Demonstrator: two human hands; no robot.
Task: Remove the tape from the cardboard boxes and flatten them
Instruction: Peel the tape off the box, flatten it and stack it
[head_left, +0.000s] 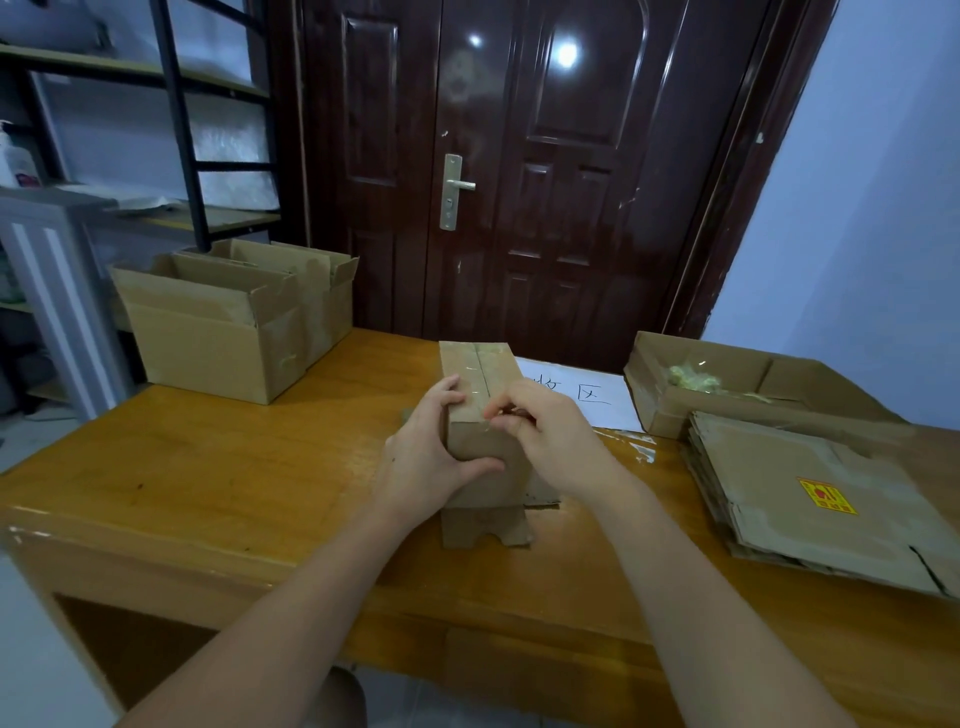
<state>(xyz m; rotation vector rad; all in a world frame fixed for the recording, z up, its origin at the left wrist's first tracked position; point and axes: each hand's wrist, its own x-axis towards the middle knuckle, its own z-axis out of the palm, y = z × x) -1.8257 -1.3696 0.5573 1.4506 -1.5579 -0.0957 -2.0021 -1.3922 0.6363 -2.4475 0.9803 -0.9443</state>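
a small taped cardboard box (480, 410) is stood near the middle of the wooden table (208, 478), set back from the near edge, with 1 loose flap (485, 525) spread flat on the tabletop toward the viewer. its left side is gripped by the left hand (423, 457), fingers curled over the top edge and thumb pressed against the front face. the clear tape (475, 374) along the top seam is pinched at its near end by the curled fingers of the right hand (545, 431). bare tabletop is seen to the left of the box and in front of it, up to the near edge. just behind and right of the box a white paper sign (582, 395) is laid flat, and a strip of peeled tape (631, 444) is stuck to the table beside it. further right, a stack of flattened cartons (810, 499) with a yellow sticker (827, 496) is placed close to the right edge, with an open box of tape scraps (727, 384) touching it from behind. at the far left corner, 2 open cartons (234, 317) are stood, overhanging the table's left edge. a dark door (519, 171) is seen behind the table and a shelf rack (156, 130) to the left.
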